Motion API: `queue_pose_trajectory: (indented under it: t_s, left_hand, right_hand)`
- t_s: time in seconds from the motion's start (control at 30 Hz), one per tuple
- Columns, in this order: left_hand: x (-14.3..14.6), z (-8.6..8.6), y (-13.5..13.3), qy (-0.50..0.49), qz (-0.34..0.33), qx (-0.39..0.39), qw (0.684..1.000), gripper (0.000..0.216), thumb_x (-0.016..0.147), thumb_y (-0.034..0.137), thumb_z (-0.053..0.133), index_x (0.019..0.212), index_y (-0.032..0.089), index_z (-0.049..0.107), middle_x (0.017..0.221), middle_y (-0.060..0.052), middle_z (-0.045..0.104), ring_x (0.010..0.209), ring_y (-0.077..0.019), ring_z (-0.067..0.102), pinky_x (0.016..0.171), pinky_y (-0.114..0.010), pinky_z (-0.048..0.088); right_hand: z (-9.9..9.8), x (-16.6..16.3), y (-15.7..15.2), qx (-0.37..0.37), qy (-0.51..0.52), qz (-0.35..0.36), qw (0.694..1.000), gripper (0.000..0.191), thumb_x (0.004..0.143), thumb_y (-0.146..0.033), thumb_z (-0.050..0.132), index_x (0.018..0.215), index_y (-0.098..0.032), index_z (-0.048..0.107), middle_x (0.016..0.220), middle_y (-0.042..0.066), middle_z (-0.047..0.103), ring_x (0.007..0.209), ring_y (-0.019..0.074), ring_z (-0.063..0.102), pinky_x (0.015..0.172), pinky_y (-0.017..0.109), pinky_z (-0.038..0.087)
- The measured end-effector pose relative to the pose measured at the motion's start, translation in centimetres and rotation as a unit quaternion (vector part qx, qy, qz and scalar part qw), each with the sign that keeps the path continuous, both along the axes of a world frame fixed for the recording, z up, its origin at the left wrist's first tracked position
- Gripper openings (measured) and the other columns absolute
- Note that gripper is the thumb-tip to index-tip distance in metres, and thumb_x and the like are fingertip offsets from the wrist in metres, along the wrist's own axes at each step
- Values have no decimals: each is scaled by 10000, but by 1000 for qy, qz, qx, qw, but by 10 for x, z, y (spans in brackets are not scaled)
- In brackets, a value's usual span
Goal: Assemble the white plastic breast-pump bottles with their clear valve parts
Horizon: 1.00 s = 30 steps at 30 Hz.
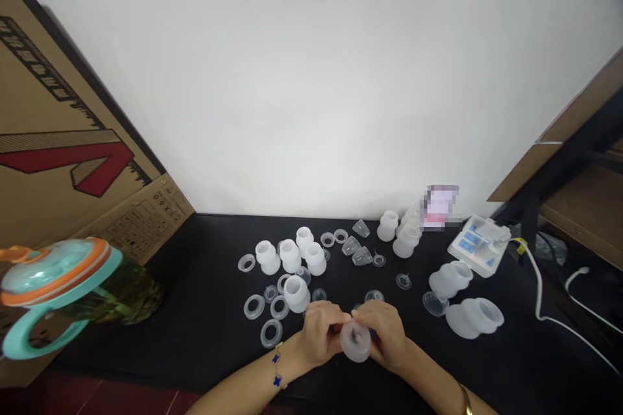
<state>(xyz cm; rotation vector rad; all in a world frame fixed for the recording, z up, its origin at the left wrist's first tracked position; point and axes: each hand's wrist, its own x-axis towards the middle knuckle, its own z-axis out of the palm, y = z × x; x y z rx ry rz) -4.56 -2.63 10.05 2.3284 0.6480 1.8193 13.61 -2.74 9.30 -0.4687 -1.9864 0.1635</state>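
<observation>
My left hand [321, 333] and my right hand [383, 332] grip a small translucent baby bottle [355, 345] between them, low over the front of the black table [195, 343]. Its round end faces me, with a hollow in the middle; whatever the fingertips press on at the far side is hidden. Just beyond my left hand stands a white bottle body [296, 294]. Clear rings [271, 333] and small clear discs lie to its left. Past my right hand, a clear disc [374, 296] is partly covered by the fingers.
Several white bottle bodies [291, 256] stand at centre-left, others [476, 318] lie on the right. Clear cone-shaped caps [361, 255] rest near the wall. A white box [479, 245] with a cable [539, 285] is at right. A large jug [82, 285] and cardboard box [58, 117] stand left.
</observation>
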Motion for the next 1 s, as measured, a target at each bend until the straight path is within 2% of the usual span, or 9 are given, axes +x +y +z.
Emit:
queue_pose_trajectory:
  t_s: [0.23, 0.6, 0.77, 0.9, 1.0]
  left_hand:
    - [0, -1, -1, 18, -16, 12, 1000, 137, 1056, 310, 425, 1076, 213, 520, 579, 57, 598, 421, -127, 542, 483, -245, 438]
    - [-2, -3, -3, 40, -18, 12, 999, 116, 1050, 249, 403, 1116, 212, 491, 626, 33, 640, 450, -134, 591, 514, -257, 479]
    - [-2, -7, -3, 25, -29, 10, 999, 125, 1031, 218, 430, 1129, 205, 507, 630, 32, 646, 437, -128, 575, 506, -247, 459]
    - [-3, -4, -4, 35, 2, -1, 999, 164, 1023, 291, 447, 1098, 190, 553, 684, -9, 682, 510, -157, 638, 568, -277, 511]
    - [-3, -2, -3, 36, 6, -41, 998, 215, 1011, 365, 474, 1078, 185, 569, 674, -15, 668, 505, -162, 631, 541, -272, 496]
  right_hand:
    - [4, -1, -1, 22, -1, 0, 1000, 258, 1037, -293, 457, 1243, -174, 560, 762, 58, 732, 625, 184, 706, 591, 305, 569]
    - [10, -2, -3, 29, -14, -11, 999, 331, 1038, -271, 420, 1350, -199, 507, 737, 48, 733, 601, 193, 701, 574, 311, 570]
    - [8, -1, -3, 22, 0, 3, 1000, 356, 1009, -249, 477, 1360, -203, 508, 763, 57, 743, 611, 198, 701, 602, 315, 574]
    - [10, 0, -3, 6, 7, -2, 1000, 300, 980, -240, 501, 1272, -195, 557, 770, 59, 734, 624, 194, 705, 608, 305, 567]
    - [13, 1, -4, -29, 5, -36, 999, 219, 974, -276, 493, 1148, -202, 603, 770, 54, 729, 633, 194, 707, 599, 299, 545]
